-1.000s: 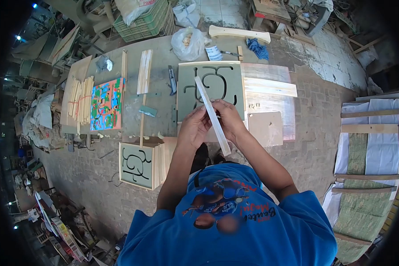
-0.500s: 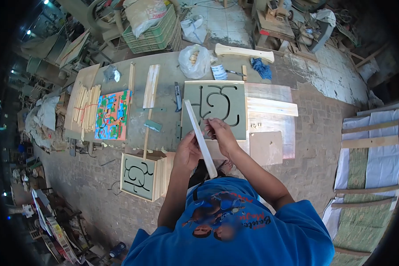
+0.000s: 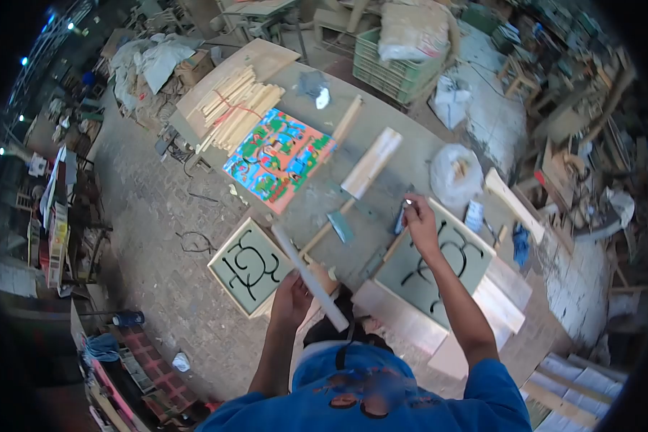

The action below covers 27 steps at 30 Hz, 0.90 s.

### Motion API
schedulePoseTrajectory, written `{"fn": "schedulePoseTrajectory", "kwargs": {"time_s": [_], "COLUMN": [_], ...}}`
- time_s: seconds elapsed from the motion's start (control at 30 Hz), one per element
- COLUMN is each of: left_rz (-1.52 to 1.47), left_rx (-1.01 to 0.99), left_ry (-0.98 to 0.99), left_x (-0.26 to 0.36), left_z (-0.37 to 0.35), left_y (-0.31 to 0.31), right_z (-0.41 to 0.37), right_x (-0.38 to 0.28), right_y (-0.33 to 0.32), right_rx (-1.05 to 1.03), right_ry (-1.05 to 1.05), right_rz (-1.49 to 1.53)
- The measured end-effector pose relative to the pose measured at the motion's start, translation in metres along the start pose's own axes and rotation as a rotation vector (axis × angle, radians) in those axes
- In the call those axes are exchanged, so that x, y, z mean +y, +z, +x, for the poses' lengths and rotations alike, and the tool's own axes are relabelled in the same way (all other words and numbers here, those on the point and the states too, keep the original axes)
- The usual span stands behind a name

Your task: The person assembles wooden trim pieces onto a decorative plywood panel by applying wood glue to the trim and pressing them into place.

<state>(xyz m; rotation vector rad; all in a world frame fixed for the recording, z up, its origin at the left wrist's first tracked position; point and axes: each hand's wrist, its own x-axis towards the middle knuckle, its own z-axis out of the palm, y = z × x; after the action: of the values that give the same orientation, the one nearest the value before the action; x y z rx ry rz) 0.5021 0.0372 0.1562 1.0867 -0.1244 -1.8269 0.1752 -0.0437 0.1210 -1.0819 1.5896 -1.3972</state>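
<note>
My left hand (image 3: 292,297) is closed around a pale wooden strip (image 3: 306,272), which slants across in front of my body. My right hand (image 3: 419,218) stretches over the table, fingers pinched on the upper end of a utility knife (image 3: 399,220); the fingers partly cover it. Just right of the knife is a framed grey-green panel (image 3: 403,272) with black curved grooves, partly under my right forearm. A similar framed panel (image 3: 230,286) tops a stack left of my left hand.
On the table (image 3: 324,209) lie a colourful printed board (image 3: 277,160), bundled wooden sticks (image 3: 241,108), a short plank (image 3: 371,164) and a plastic bag (image 3: 455,176). A shaped wooden piece (image 3: 515,205) and blue cloth (image 3: 520,245) are at right. A green crate (image 3: 385,72) stands beyond.
My view has turned left. My right hand has left the strip and reached out to the utility knife. The left hand keeps the strip, now alone.
</note>
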Motion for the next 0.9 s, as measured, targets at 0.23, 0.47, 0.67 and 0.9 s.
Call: {"fn": "schedulePoseTrajectory", "kwargs": {"time_s": [0.23, 0.47, 0.67, 0.9], "left_rz": [-0.182, -0.286, -0.365, -0.357], "left_rx": [0.176, 0.515, 0.449, 0.355], "left_ry": [0.222, 0.423, 0.438, 0.374], "left_x": [0.033, 0.051, 0.048, 0.062], "left_z": [0.045, 0.028, 0.025, 0.038], "left_y": [-0.099, -0.126, -0.127, -0.087], "right_z": [0.263, 0.405, 0.428, 0.386], "right_x": [0.050, 0.104, 0.088, 0.019], "right_y": [0.148, 0.257, 0.272, 0.240], "right_rx": [-0.242, -0.134, -0.237, 0.074], "right_ry": [-0.610, -0.779, -0.760, -0.757], "right_rz": [-0.732, -1.052, -1.420, -0.778]}}
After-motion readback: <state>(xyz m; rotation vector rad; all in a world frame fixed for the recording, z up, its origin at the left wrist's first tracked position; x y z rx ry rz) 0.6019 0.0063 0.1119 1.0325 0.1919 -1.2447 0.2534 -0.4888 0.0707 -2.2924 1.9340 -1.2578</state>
